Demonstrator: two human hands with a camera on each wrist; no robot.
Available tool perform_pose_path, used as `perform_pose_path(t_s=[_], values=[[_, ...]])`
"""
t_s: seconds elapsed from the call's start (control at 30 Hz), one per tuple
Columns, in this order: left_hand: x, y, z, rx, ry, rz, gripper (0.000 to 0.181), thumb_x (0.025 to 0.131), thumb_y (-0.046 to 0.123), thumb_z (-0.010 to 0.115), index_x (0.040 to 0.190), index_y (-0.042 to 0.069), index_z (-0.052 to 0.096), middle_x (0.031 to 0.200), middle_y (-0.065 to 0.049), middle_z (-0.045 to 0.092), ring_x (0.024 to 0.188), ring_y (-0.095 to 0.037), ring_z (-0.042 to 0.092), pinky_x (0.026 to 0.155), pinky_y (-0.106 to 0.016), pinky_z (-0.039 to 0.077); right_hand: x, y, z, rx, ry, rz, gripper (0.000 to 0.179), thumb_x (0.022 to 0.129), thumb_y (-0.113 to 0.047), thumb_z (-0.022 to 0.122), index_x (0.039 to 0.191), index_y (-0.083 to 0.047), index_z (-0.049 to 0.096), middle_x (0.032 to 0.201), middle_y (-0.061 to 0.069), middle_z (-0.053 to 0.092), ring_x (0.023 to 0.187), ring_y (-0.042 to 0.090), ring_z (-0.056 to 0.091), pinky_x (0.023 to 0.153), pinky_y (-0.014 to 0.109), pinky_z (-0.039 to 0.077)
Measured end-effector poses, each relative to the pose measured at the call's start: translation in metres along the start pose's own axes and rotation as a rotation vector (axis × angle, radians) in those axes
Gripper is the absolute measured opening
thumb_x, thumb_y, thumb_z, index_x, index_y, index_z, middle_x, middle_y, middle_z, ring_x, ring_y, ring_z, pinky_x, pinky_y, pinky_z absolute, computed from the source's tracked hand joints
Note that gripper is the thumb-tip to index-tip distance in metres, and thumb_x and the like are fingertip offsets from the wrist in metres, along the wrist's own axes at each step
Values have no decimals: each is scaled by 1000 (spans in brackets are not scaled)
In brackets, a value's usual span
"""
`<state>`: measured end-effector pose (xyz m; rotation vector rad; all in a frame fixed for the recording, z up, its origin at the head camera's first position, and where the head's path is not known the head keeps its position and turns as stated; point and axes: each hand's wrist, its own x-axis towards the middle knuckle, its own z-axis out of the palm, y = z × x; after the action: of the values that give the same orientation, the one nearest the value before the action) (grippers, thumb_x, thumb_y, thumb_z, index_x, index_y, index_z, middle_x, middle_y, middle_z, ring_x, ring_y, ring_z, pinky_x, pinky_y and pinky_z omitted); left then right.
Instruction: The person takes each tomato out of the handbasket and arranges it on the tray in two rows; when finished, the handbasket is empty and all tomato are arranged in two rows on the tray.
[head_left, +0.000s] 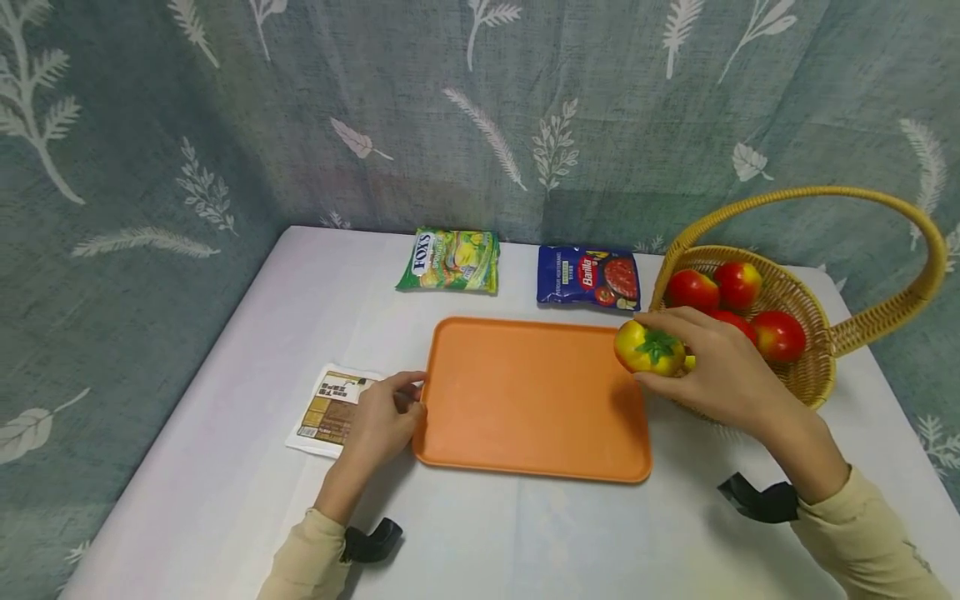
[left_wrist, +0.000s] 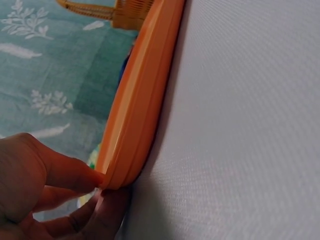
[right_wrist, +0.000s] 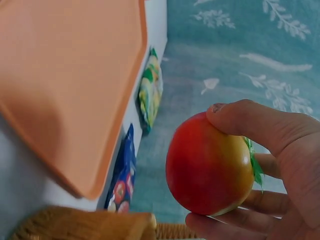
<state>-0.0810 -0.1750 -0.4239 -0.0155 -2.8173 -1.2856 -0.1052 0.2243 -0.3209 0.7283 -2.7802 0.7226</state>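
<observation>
1. Near the right end of the orange tray (head_left: 532, 400), overlapping its edge in the head view, the red-and-yellow fruit (head_left: 649, 348) is gripped between thumb and fingers of the right hand (head_left: 708, 367); the tray's long axis runs left to right between both hands, and the left hand (head_left: 386, 417) pinches its left edge, well apart from the fruit
2. Beside the right hand, same view, the wicker basket (head_left: 821, 375) holds at least four red fruits (head_left: 780, 336); beyond the tray, the green packet (head_left: 453, 261) and blue pouch (head_left: 588, 277) lie on the table (head_left: 525, 542), with the white packet (head_left: 330, 408) by the left hand
3. Seen from the left wrist, thumb and fingers meet on the tray's rim
4. Seen from the right wrist, the fruit's leaves face the palm, and the tray lies apart from the fruit
</observation>
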Motion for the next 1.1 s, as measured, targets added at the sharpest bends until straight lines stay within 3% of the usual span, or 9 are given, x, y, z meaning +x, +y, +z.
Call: perform_pose_path(t_s=[0.17, 0.47, 0.7, 1.1], values=[[-2, 0, 0, -2, 9, 9, 44, 76, -4, 63, 118, 3, 71, 84, -4, 66, 68, -13, 59, 62, -29, 45, 11, -9, 12, 20, -36, -10, 61, 75, -25, 88, 131, -12, 66, 119, 11, 62, 96, 28, 61, 79, 50, 56], [-1, 0, 1, -2, 7, -2, 44, 76, -4, 65, 119, 3, 71, 85, -5, 66, 68, -13, 58, 61, -28, 44, 35, -28, 34, 83, -77, -88, 63, 74, -25, 89, 131, -9, 66, 123, 14, 63, 103, 31, 63, 83, 49, 54], [-2, -1, 1, 2, 8, 0, 45, 76, -5, 64, 120, 2, 70, 85, -5, 66, 68, -13, 58, 60, -28, 45, 47, -43, 45, 79, -121, -106, 65, 76, -32, 86, 133, -13, 65, 125, 10, 63, 106, 29, 63, 86, 48, 53], [-2, -1, 3, 13, 7, -6, 45, 77, -5, 62, 120, 3, 70, 87, -6, 66, 67, -12, 58, 59, -27, 44, 65, -55, 62, 119, -103, -161, 62, 77, -34, 85, 132, -13, 65, 121, 8, 63, 104, 23, 62, 86, 41, 54]])
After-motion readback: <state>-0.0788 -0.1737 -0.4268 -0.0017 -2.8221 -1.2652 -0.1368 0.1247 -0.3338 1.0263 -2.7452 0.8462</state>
